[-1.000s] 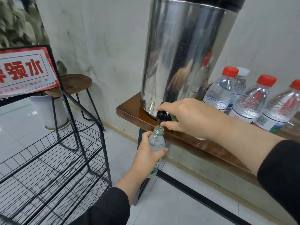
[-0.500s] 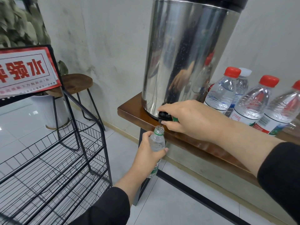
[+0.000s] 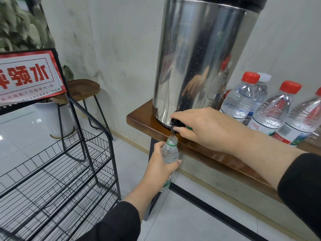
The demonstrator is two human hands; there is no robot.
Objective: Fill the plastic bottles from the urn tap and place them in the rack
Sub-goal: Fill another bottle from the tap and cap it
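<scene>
Two hands are busy at centre frame: my left hand (image 3: pixel 160 165) wraps its grip around an uncapped plastic bottle (image 3: pixel 169 153), held upright with its long axis vertical and its mouth pointing up, just under the black tap (image 3: pixel 175 122) of the steel urn (image 3: pixel 199 58). My right hand (image 3: pixel 206 127) curls its fingers around the tap. The wire rack (image 3: pixel 57 171) stands at lower left.

a red-bordered sign (image 3: pixel 26 75) on top of the wire rack (image 3: pixel 57 171) is showing big red chinese characters, mirrored — the last one is reading as 水, the rest unclear. a smaller line beneath them is ending in "水1瓶". the bottle labels (image 3: pixel 260 126) on the shelf are carrying print too small to read.
</scene>
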